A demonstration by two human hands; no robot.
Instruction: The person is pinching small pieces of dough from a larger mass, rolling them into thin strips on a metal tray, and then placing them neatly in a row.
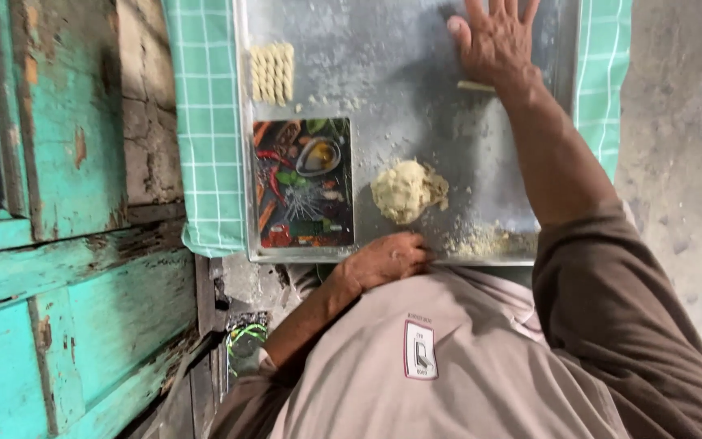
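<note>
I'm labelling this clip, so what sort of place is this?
Probably a small home or backyard spot for making dough snacks, not a fitted kitchen. A floured metal tray holds a dough lump and a row of shaped pieces; beside it stand worn turquoise wooden boards and a rough concrete wall.
</note>
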